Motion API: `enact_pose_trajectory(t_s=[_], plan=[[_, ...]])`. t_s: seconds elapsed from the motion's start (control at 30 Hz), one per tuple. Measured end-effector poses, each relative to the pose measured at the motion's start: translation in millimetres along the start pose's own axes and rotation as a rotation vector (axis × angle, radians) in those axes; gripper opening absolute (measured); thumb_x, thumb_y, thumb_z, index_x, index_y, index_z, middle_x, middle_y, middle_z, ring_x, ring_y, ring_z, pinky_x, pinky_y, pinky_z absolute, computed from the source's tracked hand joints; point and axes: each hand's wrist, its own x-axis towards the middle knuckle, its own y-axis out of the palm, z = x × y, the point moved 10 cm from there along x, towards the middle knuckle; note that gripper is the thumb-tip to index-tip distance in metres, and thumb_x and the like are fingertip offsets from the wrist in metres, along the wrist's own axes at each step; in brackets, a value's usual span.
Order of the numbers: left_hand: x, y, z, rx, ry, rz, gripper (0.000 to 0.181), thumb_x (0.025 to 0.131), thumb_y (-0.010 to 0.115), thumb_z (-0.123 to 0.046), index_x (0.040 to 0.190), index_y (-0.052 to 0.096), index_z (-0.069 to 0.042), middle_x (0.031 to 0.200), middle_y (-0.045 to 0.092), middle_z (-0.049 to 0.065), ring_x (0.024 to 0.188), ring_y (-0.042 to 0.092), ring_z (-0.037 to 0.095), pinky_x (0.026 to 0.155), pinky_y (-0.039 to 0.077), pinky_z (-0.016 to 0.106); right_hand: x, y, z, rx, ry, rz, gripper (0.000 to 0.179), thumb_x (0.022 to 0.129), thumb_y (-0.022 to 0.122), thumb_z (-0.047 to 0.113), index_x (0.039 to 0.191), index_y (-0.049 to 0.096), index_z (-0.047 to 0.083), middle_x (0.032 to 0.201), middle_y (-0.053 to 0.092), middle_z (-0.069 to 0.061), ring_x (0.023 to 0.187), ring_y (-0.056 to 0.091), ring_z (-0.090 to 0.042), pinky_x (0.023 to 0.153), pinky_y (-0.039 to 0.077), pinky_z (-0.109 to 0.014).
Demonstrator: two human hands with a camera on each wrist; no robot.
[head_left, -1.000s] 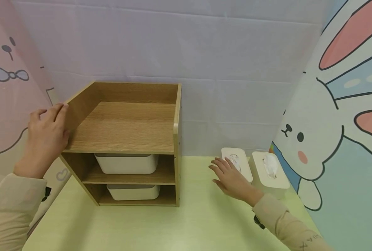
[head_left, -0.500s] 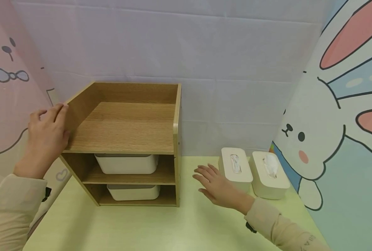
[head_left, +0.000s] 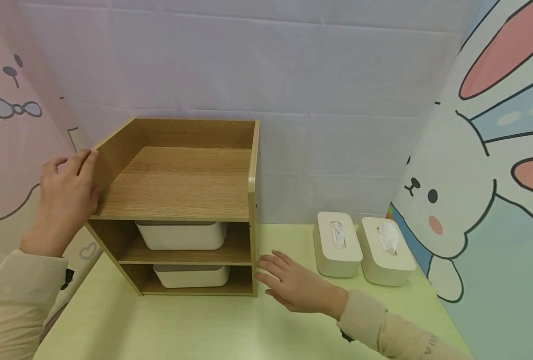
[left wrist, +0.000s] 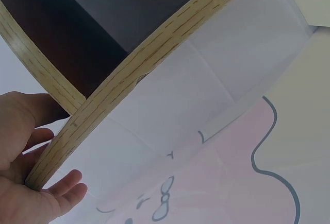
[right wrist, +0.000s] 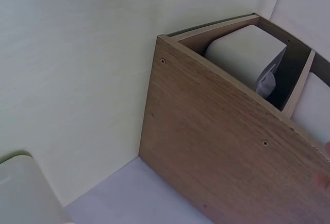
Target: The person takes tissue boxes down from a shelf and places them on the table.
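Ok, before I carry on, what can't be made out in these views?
Right hand touching the side panel: unclear; fingertips overlap its edge in the head view, and in the right wrist view they are blurred and cut off by the right edge.
Upper box, head view: top mostly hidden by the top board.
White box, right wrist view: cut off at lower left.
Sleeve lettering, head view: too small.

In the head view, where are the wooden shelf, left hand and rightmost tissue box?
Wooden shelf (head_left: 176,202), head view: bare top board.
Left hand (head_left: 68,197), head view: back of the hand.
Rightmost tissue box (head_left: 390,260), head view: lid's front part.
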Motion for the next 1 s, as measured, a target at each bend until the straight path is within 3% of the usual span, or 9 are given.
enact_pose_trajectory(t_s=[0.23,0.47,0.73,1.0], plan=[[-0.1,-1.8,-1.0,-0.013,0.007,-0.018,0.069,0.06,0.067,0.011,0.125,0.044,0.01,0.119,0.05,0.033,0.108,0.045,0.043,0.094,0.03,0.056,18.7,-2,15,0.016,-0.066,-0.017,0.038,0.087,0.056,0.022,0.121,0.048,0.008,0.125,0.051,-0.008,0.123,0.045,-0.024,0.104,0.037,-0.04],[-0.2,-1.6,-0.7,-0.01,0.0,-0.007,0.069,0.061,0.067,0.01,0.125,0.044,0.01,0.12,0.049,0.033,0.108,0.044,0.043,0.094,0.029,0.057,38.9,-1,24,-0.019,-0.095,-0.012,0.033,0.093,0.045,0.023,0.123,0.048,0.009,0.127,0.05,-0.008,0.125,0.043,-0.024,0.106,0.035,-0.04],[-0.1,-0.8,-0.3,-0.001,-0.013,0.001,0.069,0.061,0.068,0.01,0.126,0.043,0.009,0.121,0.049,0.032,0.107,0.043,0.046,0.093,0.029,0.058,63.7,5,19,-0.034,-0.053,-0.011,0.032,0.096,0.039,0.025,0.124,0.046,0.01,0.127,0.049,-0.007,0.127,0.041,-0.024,0.105,0.036,-0.04],[-0.4,-0.9,0.0,-0.004,-0.008,-0.004,0.069,0.061,0.067,0.01,0.126,0.043,0.01,0.12,0.049,0.033,0.107,0.044,0.045,0.093,0.029,0.057,87.1,12,7,-0.069,0.007,0.003,0.037,0.092,0.044,0.022,0.127,0.04,0.009,0.131,0.045,-0.008,0.124,0.041,-0.025,0.103,0.038,-0.04]])
